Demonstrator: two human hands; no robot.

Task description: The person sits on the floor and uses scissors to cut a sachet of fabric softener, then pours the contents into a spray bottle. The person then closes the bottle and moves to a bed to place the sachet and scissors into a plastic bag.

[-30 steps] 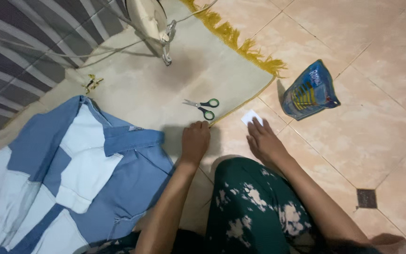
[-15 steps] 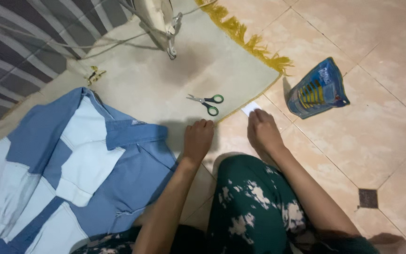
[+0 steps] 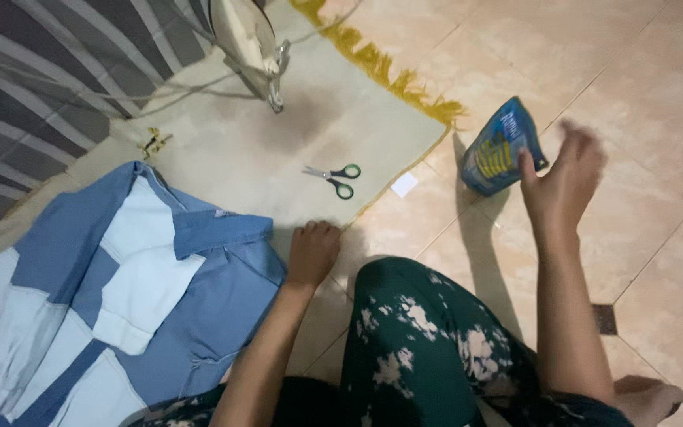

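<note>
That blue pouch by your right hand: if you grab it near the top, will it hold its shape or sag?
The blue pouch looks like soft plastic film, so it will probably sag and crinkle rather than stay stiff. Its bulging body suggests contents that may shift toward the bottom. The glossy surface could be a little slippery under the right hand, which is open beside it.

The left hand [image 3: 314, 251] rests knuckles-down with fingers curled, while the right hand [image 3: 564, 180] is raised, fingers spread and blurred.
</note>
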